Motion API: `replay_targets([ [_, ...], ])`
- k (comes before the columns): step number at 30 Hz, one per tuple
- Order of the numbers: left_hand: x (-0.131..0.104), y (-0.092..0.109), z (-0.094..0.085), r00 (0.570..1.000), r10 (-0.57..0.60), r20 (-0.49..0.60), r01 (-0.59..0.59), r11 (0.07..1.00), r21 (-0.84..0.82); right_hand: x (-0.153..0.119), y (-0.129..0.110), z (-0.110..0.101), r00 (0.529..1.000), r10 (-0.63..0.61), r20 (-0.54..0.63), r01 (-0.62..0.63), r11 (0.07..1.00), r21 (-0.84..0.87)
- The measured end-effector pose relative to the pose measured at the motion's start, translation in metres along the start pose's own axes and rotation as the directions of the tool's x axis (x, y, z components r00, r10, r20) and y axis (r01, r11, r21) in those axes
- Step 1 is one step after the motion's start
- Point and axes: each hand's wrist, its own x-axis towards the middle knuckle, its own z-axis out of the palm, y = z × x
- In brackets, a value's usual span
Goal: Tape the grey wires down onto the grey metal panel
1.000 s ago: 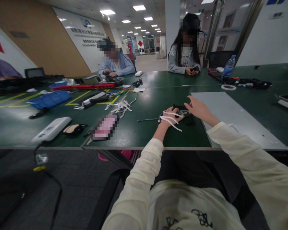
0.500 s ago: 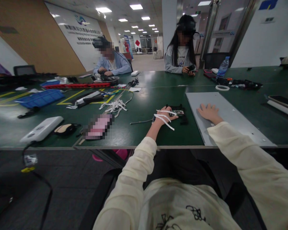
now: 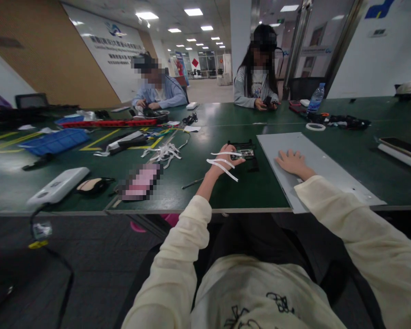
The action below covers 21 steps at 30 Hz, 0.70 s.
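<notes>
Gray panel (image 3: 318, 159) farther left beneath open right hand (image 3: 292, 162), left hand (image 3: 227, 158) closed around device (image 3: 247, 154)

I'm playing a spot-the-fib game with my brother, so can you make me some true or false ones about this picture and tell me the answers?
1. The right hand rests on the gray board with its fingers spread. True.
2. White strips lie across the left hand. True.
3. Both hands are on the gray board. False: the left hand is at the black device.
4. The water bottle is on the floor. False: it stands on the green table.
5. The mostly white power strip lies on the gray board. False: only the right hand and sleeve rest there.
</notes>
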Motion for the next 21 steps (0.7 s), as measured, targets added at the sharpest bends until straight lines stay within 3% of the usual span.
replay_targets([
  [11, 0.008, 0.004, -0.051, 0.997, 0.031, -0.077, -0.031, 1.0, 0.005, -0.02, -0.031, -0.009, 0.966, -0.258, 0.021, 0.259, 0.964, -0.056],
  [17, 0.011, 0.004, -0.06, 0.997, -0.001, -0.077, 0.0, 1.0, -0.01, -0.031, -0.061, -0.014, 0.906, -0.419, 0.054, 0.421, 0.907, -0.022],
  [21, 0.011, 0.005, -0.06, 0.996, 0.023, -0.081, -0.025, 1.0, -0.016, -0.037, -0.078, -0.015, 0.841, -0.539, 0.044, 0.539, 0.842, 0.009],
])
